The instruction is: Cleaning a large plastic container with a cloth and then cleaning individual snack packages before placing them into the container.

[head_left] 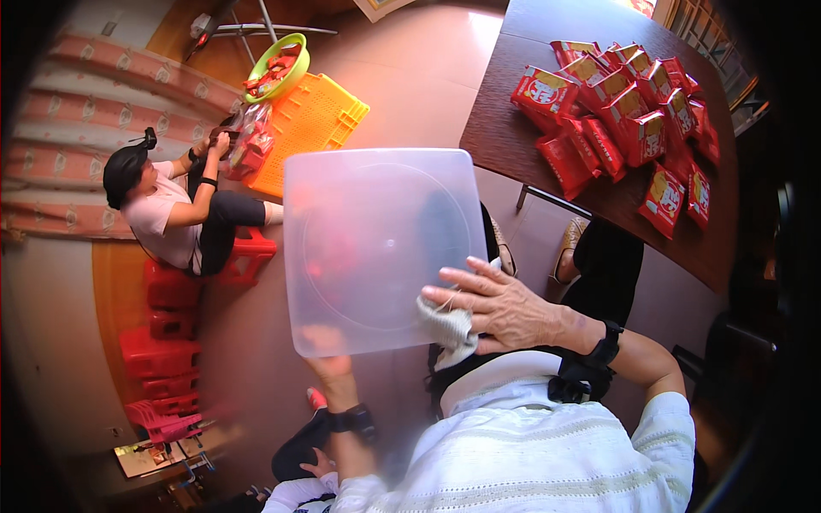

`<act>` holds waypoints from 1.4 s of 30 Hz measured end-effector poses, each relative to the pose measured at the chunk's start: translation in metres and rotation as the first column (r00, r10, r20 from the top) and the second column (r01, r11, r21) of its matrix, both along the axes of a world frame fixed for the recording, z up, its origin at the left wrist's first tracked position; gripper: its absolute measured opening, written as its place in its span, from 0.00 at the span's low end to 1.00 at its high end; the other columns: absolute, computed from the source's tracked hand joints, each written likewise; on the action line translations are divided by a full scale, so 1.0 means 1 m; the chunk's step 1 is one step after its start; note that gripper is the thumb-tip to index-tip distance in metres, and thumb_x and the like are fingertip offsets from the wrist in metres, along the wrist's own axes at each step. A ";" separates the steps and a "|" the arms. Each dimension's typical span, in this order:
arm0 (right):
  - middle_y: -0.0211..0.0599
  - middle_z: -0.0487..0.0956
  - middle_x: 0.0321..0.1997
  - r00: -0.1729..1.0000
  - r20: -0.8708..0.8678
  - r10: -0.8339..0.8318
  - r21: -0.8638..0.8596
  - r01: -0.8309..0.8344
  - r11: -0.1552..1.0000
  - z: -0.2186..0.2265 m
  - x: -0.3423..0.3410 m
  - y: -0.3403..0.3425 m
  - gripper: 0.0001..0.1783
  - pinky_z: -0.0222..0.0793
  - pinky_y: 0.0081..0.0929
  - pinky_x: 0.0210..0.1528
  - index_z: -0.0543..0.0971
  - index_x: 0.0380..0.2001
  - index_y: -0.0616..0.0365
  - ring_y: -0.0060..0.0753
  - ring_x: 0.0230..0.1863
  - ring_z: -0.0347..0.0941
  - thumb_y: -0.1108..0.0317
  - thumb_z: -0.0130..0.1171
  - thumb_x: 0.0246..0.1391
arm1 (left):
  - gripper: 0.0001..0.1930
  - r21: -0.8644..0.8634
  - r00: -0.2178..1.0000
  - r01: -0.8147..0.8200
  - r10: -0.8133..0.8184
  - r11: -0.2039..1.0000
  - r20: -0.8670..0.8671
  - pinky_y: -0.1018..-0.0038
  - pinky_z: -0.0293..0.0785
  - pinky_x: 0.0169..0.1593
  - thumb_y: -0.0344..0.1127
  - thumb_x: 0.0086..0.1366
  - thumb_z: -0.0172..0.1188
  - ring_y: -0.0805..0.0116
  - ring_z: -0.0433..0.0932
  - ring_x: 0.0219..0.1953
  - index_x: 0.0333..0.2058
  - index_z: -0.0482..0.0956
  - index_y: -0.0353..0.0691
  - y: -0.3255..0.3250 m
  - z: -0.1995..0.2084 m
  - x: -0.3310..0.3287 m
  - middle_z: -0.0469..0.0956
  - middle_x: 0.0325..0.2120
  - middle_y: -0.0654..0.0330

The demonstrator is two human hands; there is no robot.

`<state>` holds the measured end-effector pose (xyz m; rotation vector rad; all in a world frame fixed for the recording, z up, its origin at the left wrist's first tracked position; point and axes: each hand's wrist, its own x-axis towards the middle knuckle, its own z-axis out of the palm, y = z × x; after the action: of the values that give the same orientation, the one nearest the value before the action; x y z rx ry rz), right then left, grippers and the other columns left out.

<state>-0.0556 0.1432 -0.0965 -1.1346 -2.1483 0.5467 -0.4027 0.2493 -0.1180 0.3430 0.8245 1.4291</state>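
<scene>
In front of me a square, translucent plastic panel (385, 214) is held up; whether it is a lid or the bottom of a box I cannot tell. My left hand (329, 346) grips its lower left corner, with the fingers showing blurred through the plastic. A crumpled greyish-white cloth (451, 323) lies against the panel's lower right part. Over that cloth is my right hand (505, 308), its fingers stretched across the panel and the cloth caught under the fingers and thumb.
Red snack packets (629, 103) are heaped on a dark wooden table (513, 103) at the right. A person (171, 205) sits at the left, handling a bag beside a yellow crate (312, 124). A green basin (282, 73) holds red packets. Red stools (162, 350) stand farther down the left.
</scene>
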 end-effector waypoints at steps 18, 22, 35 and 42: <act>0.31 0.50 0.74 0.939 -0.106 -0.328 0.233 0.344 0.910 0.087 -0.067 0.135 0.35 0.35 0.53 0.72 0.60 0.66 0.37 0.41 0.74 0.41 0.59 0.56 0.54 | 0.13 0.102 0.828 0.101 -0.027 0.990 -0.560 0.81 0.71 0.35 0.49 0.71 0.45 0.79 0.69 0.31 0.38 0.69 0.47 -0.043 0.025 -0.004 0.67 0.29 0.68; 0.38 0.55 0.71 0.859 -0.186 -0.477 0.189 0.508 0.840 0.059 -0.037 0.148 0.32 0.38 0.53 0.72 0.61 0.65 0.41 0.45 0.73 0.43 0.59 0.54 0.57 | 0.19 0.132 0.980 0.201 -0.200 0.971 -0.022 0.82 0.59 0.20 0.49 0.71 0.46 0.82 0.61 0.18 0.21 0.62 0.52 -0.039 0.015 -0.002 0.59 0.16 0.74; 0.47 0.55 0.70 0.918 0.059 -0.392 -0.037 0.394 0.918 0.001 -0.007 0.037 0.32 0.35 0.52 0.72 0.63 0.63 0.48 0.52 0.74 0.39 0.49 0.51 0.58 | 0.13 0.249 0.985 0.092 -0.124 0.964 0.118 0.79 0.66 0.28 0.44 0.70 0.49 0.76 0.68 0.23 0.26 0.70 0.48 -0.033 -0.044 -0.033 0.68 0.21 0.69; 0.41 0.54 0.72 0.999 0.007 0.037 0.065 -0.038 0.997 0.035 -0.048 0.029 0.26 0.35 0.45 0.73 0.69 0.54 0.49 0.44 0.74 0.42 0.49 0.52 0.56 | 0.13 0.035 1.000 0.019 -0.018 0.999 -0.022 0.76 0.67 0.26 0.43 0.69 0.50 0.76 0.67 0.21 0.26 0.70 0.47 -0.041 -0.005 -0.010 0.68 0.19 0.69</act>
<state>-0.1035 0.1724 -0.0612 -1.0638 -2.1804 0.4871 -0.4125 0.2084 -0.1233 0.3928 0.8129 1.4265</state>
